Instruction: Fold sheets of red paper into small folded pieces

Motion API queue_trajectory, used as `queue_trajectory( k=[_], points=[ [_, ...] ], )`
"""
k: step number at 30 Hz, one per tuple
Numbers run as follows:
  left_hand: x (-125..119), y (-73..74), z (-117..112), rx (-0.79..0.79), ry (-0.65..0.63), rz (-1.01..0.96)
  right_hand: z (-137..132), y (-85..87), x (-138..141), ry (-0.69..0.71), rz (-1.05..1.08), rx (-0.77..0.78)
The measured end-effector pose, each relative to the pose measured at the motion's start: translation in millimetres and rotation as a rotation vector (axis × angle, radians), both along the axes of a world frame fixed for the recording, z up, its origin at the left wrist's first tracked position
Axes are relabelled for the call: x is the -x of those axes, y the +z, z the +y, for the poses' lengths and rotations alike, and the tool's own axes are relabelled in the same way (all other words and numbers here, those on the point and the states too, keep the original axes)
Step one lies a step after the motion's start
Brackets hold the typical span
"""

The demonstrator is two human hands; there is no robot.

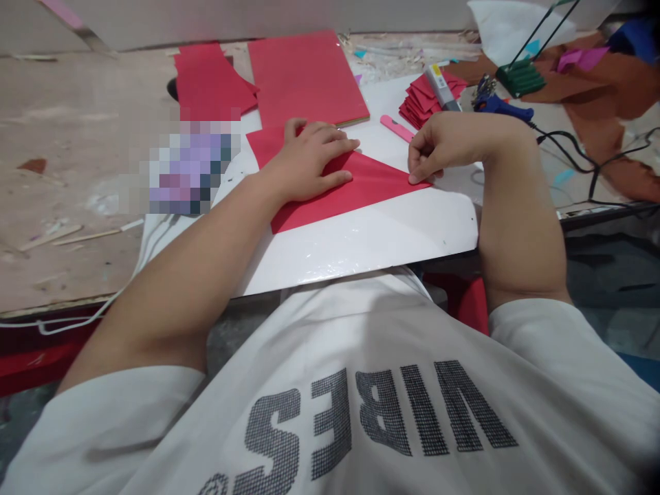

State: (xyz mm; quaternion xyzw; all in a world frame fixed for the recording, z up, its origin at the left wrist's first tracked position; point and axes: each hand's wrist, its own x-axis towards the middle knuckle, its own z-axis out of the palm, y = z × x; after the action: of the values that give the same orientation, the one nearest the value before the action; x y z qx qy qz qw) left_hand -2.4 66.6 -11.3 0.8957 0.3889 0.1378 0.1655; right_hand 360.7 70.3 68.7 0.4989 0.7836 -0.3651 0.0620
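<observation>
A red paper sheet (371, 185) folded into a triangle lies on a glossy white board (361, 240). My left hand (309, 161) lies flat on the paper's middle with fingers stretched out, pressing it down. My right hand (438, 148) is curled, its fingertips pinching the paper's pointed right corner against the board.
A large red sheet (304, 75) and more red sheets (209, 82) lie behind. A stack of folded red pieces (423, 100), a pink stick (397, 128), a marker (441, 86) and a blue glue gun (498, 106) with black cables sit at the right. A blurred patch lies at the left.
</observation>
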Motion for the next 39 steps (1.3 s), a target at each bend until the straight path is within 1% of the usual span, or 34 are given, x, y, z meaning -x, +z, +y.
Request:
queue_trajectory(
  k=[5, 10, 16, 20, 28, 34, 39],
  points=[
    [0.8, 0.1, 1.0, -0.015, -0.012, 0.014, -1.6, 0.8, 2.0, -0.005, -0.028, -0.027],
    [3.4, -3.4, 3.2, -0.042, -0.028, 0.026, -4.7, 2.9, 7.4, 0.015, -0.096, -0.066],
    [4.7, -7.0, 4.0, -0.076, -0.032, -0.002, -7.8, 4.3, 9.7, -0.005, -0.074, -0.071],
    [4.6, -6.4, 3.4, -0.083, -0.021, 0.051, -10.9, 7.1, 13.0, -0.005, -0.097, -0.083],
    [6.0, -8.0, 4.9, -0.113, -0.032, 0.074, -4.4, -1.1, 5.6, -0.044, -0.074, -0.058],
    [3.6, -2.8, -0.4, -0.126, -0.052, 0.045, -9.9, 3.6, 10.3, -0.030, -0.098, -0.086],
    [-5.0, -5.0, -7.7, -0.161, -0.102, -0.016, -13.5, 6.5, 14.1, -0.025, -0.107, -0.105]
  ],
)
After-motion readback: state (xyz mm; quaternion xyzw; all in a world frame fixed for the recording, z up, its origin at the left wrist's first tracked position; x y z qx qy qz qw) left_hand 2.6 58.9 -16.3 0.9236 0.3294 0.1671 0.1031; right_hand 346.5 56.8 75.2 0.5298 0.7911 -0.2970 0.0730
